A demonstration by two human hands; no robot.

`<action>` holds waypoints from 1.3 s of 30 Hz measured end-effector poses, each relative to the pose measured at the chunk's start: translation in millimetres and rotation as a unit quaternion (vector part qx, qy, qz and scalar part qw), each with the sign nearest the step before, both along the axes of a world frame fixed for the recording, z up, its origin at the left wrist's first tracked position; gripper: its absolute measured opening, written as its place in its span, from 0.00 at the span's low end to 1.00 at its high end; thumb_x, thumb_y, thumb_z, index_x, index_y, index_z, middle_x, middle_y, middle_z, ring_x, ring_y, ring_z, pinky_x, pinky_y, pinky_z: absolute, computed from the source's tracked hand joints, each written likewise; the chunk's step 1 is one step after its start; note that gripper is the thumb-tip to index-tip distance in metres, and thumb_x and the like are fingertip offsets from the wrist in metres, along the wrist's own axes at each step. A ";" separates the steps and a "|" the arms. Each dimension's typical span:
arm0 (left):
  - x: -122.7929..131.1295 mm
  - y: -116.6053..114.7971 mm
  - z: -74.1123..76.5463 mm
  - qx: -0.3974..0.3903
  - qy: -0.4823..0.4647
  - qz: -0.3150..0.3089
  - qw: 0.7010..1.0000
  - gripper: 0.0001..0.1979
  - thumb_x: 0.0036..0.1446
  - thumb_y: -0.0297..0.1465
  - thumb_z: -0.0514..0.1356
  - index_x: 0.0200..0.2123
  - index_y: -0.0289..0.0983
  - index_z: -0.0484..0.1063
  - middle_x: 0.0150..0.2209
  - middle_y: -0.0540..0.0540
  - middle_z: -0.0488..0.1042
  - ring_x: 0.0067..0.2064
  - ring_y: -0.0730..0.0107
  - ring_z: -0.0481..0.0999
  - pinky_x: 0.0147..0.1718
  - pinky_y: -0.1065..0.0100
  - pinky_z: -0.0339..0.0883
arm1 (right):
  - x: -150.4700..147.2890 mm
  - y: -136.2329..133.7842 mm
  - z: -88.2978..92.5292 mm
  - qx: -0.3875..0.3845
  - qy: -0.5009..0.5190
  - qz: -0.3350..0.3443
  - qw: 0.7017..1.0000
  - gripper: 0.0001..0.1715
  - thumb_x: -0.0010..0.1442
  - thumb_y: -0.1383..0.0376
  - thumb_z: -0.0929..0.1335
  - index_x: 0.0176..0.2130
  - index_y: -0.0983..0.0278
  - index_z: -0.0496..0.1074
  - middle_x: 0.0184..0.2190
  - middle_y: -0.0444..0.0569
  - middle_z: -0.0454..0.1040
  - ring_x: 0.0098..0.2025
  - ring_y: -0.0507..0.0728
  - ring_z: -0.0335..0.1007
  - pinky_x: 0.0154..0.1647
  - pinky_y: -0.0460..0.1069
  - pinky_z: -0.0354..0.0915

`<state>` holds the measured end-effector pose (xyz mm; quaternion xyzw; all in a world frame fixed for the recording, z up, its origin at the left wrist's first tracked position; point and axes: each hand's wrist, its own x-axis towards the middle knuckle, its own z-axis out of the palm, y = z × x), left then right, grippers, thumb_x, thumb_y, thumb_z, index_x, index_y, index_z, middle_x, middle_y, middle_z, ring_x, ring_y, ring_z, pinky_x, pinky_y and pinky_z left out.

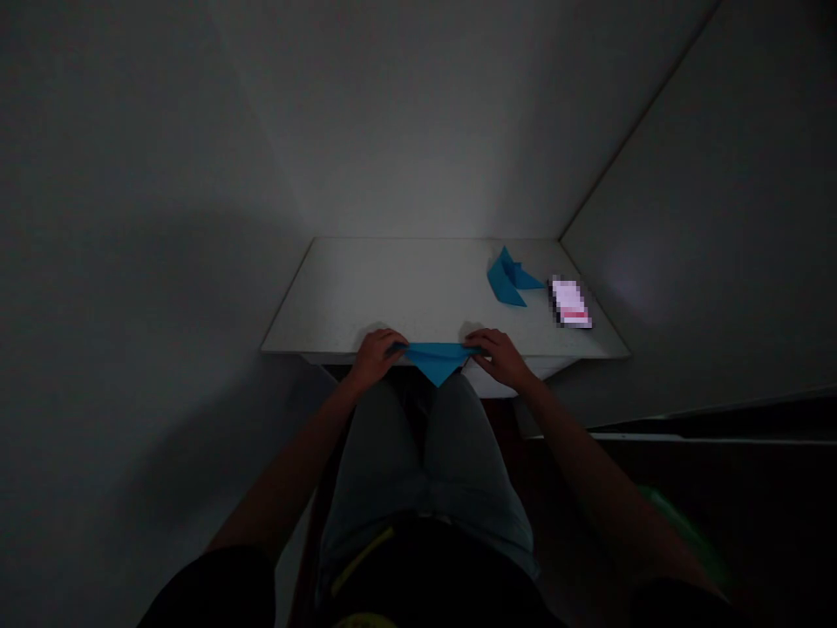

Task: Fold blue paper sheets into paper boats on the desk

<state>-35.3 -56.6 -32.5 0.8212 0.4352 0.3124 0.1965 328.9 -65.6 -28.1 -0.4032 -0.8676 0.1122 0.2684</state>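
A blue paper [437, 358], folded into a triangle pointing toward me, lies at the near edge of a small white table [392, 288], its tip hanging over the edge. My left hand [376, 353] presses down on the paper's left corner with curled fingers. My right hand [500, 356] holds the right corner the same way. Farther back on the right, a second blue folded paper shape [510, 277] rests on the table.
A phone with a lit, blurred screen [571, 303] lies near the table's right edge. The table stands in a dim corner, with walls behind it and on both sides. My knees are under the near edge.
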 end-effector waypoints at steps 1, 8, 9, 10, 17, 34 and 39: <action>-0.8 -4.8 -1.9 0.021 0.010 0.000 1.000 0.08 0.68 0.36 0.64 0.47 0.43 0.81 0.49 0.44 0.83 0.52 0.58 0.80 0.57 0.53 0.68 | 0.1 -5.6 -1.4 0.014 -0.011 -0.006 1.000 0.17 0.70 0.59 0.70 0.56 0.56 0.77 0.57 0.56 0.79 0.56 0.67 0.74 0.56 0.62 0.67; -3.4 -21.5 -8.3 0.062 0.036 -0.005 0.997 0.14 0.64 0.39 0.69 0.51 0.45 0.82 0.55 0.43 0.82 0.56 0.54 0.78 0.60 0.50 0.67 | -0.9 -11.9 -7.1 0.011 -0.010 -0.027 1.000 0.13 0.69 0.60 0.71 0.53 0.56 0.79 0.58 0.55 0.79 0.58 0.68 0.74 0.55 0.63 0.65; -1.4 -20.2 -6.7 0.048 0.023 0.000 0.999 0.11 0.65 0.39 0.67 0.49 0.44 0.83 0.52 0.44 0.83 0.55 0.55 0.79 0.59 0.51 0.68 | -2.2 -9.7 -6.7 -0.003 0.011 -0.032 0.999 0.11 0.70 0.60 0.70 0.51 0.57 0.79 0.55 0.55 0.81 0.56 0.67 0.75 0.55 0.62 0.65; 1.4 -17.5 -4.5 0.028 0.002 0.011 1.000 0.09 0.67 0.38 0.65 0.47 0.44 0.82 0.49 0.44 0.84 0.52 0.57 0.80 0.57 0.53 0.69 | -3.8 -6.7 -5.8 -0.022 0.038 -0.041 0.998 0.10 0.70 0.59 0.70 0.48 0.57 0.79 0.51 0.54 0.82 0.52 0.66 0.76 0.53 0.61 0.66; 33.2 30.9 11.3 -0.094 -0.225 0.114 0.963 0.13 0.64 0.42 0.64 0.46 0.41 0.73 0.33 0.52 0.77 0.32 0.71 0.76 0.35 0.69 0.71 | -20.8 35.6 5.3 -0.124 0.277 -0.150 0.941 0.20 0.64 0.48 0.71 0.48 0.58 0.71 0.33 0.45 0.77 0.34 0.58 0.73 0.37 0.52 0.68; 38.4 38.5 -2.4 -0.105 -0.159 0.115 0.975 0.18 0.57 0.47 0.70 0.41 0.40 0.82 0.38 0.45 0.84 0.37 0.63 0.82 0.42 0.61 0.77 | -22.4 51.0 -10.1 -0.151 0.302 -0.178 0.924 0.30 0.57 0.45 0.75 0.51 0.61 0.81 0.29 0.45 0.74 0.30 0.56 0.67 0.36 0.53 0.69; 40.7 35.5 2.4 -0.102 -0.173 0.121 0.972 0.17 0.57 0.48 0.70 0.37 0.40 0.81 0.36 0.45 0.84 0.37 0.63 0.82 0.42 0.61 0.78 | -24.7 49.8 -8.7 -0.159 0.303 -0.190 0.920 0.34 0.56 0.45 0.76 0.54 0.62 0.79 0.26 0.43 0.72 0.28 0.56 0.67 0.34 0.52 0.68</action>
